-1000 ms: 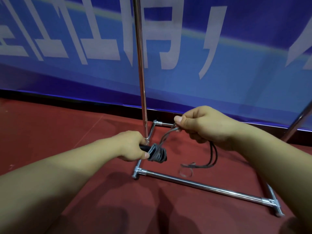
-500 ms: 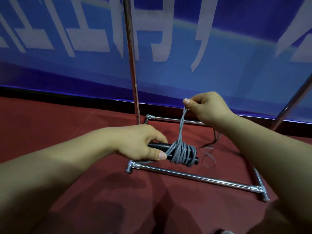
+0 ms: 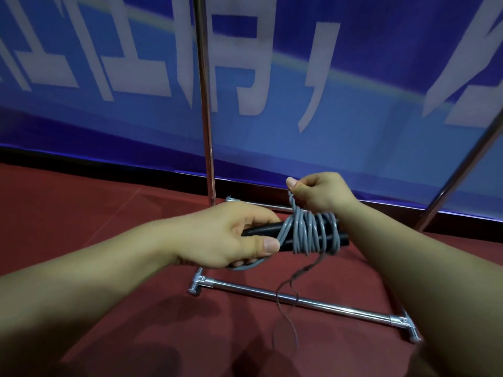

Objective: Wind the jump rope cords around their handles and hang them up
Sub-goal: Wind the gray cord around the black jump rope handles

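Observation:
My left hand [image 3: 231, 236] grips the black jump rope handles [image 3: 264, 232], held level at mid-frame. A grey cord [image 3: 309, 235] lies in several turns around the handles' right half. My right hand [image 3: 319, 193] sits just above the coil and pinches the doubled cord between thumb and fingers, pulling it upward. A thin loose tail of cord [image 3: 288, 300] dangles from the coil, blurred, toward the floor. A short loop of cord shows under my left palm.
A chrome rack stands in front of me: an upright pole [image 3: 205, 104], a slanted pole [image 3: 462, 170] at right, and a floor bar [image 3: 299, 299] below my hands. Red carpet [image 3: 81, 227] covers the floor. A blue banner [image 3: 353, 118] forms the backdrop.
More turns of cord now sit on the handles and the loose tail is shorter. My right hand has circled the coil, from right of the handles to above them.

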The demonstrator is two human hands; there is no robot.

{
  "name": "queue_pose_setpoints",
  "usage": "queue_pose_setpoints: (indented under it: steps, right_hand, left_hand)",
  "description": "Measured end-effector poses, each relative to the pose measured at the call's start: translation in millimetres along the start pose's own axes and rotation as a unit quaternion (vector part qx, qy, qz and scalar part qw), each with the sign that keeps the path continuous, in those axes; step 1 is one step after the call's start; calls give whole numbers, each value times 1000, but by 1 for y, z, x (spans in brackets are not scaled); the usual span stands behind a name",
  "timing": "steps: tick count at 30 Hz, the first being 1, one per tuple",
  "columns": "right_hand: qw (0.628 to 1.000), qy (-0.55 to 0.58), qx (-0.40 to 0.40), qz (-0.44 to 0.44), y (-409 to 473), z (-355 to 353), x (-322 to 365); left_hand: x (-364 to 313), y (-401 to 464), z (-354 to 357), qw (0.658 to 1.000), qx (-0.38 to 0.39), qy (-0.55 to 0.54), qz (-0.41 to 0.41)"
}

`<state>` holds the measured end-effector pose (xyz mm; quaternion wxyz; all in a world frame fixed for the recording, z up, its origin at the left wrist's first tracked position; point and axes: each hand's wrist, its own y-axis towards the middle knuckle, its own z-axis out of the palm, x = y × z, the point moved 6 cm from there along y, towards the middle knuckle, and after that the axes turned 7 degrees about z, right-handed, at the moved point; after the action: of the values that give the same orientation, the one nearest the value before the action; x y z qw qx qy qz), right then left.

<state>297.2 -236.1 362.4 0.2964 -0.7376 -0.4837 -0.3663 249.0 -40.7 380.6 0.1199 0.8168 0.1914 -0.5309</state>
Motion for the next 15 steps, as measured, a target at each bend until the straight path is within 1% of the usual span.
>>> queue_pose_setpoints:
  steps: [3, 4, 6, 7, 9, 12, 15]
  right_hand:
    - [991, 120, 58, 4, -10, 2, 0]
    - [989, 125, 75, 10, -13, 5, 1]
    - [997, 51, 63, 20, -18, 12, 0]
    - [999, 3, 51, -1, -18, 16, 2]
    - [997, -55, 48, -37, -19, 23, 11]
    - [988, -125, 65, -71, -25, 32, 22]
    - [980, -149, 77, -104, -37, 36, 33]
  left_hand:
    - [-2, 3, -6, 995, -83, -38, 36]
    - [-3, 5, -10, 991, -117, -40, 46]
    - [-4, 6, -18, 979, -194, -39, 58]
    - [-3, 6, -22, 970, -233, -41, 60]
    - [1, 5, -32, 950, -304, -44, 61]
    - [8, 2, -46, 922, -381, -30, 55]
    - [22, -4, -62, 896, -443, -1, 29]
